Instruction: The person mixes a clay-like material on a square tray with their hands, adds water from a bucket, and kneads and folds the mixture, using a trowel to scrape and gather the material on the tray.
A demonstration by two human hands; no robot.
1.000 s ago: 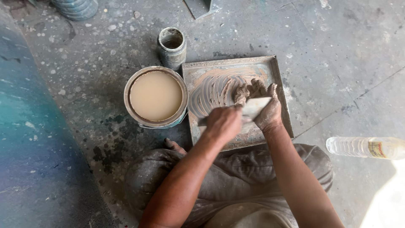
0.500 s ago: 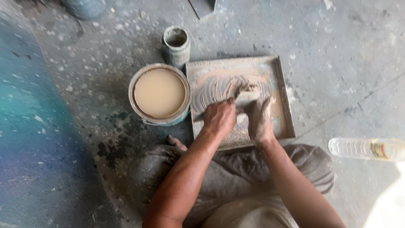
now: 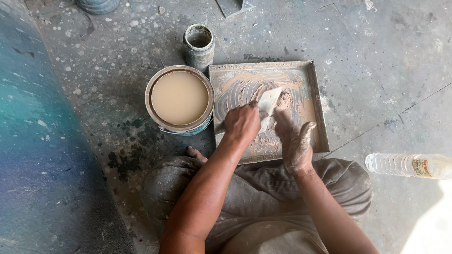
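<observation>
A square metal tray (image 3: 316,101) lies on the concrete floor, smeared with brown-pink paste. My left hand (image 3: 242,123) grips a flat pale scraper (image 3: 270,104), its blade pressed into the paste (image 3: 285,100) near the tray's middle. My right hand (image 3: 294,139), coated in paste, rests on the tray just right of the scraper with fingers apart, touching the blade's lower edge. Both forearms reach over my crossed legs.
A round tin (image 3: 179,99) full of beige liquid stands against the tray's left side. A small dirty jar (image 3: 199,43) stands behind it. A clear plastic bottle (image 3: 408,165) lies on the floor at right. A teal-blue painted surface (image 3: 33,141) fills the left.
Both hands have drawn back toward me across the tray, then the scraper moved up again to the paste heap. The right hand slid lower and opened flat.
</observation>
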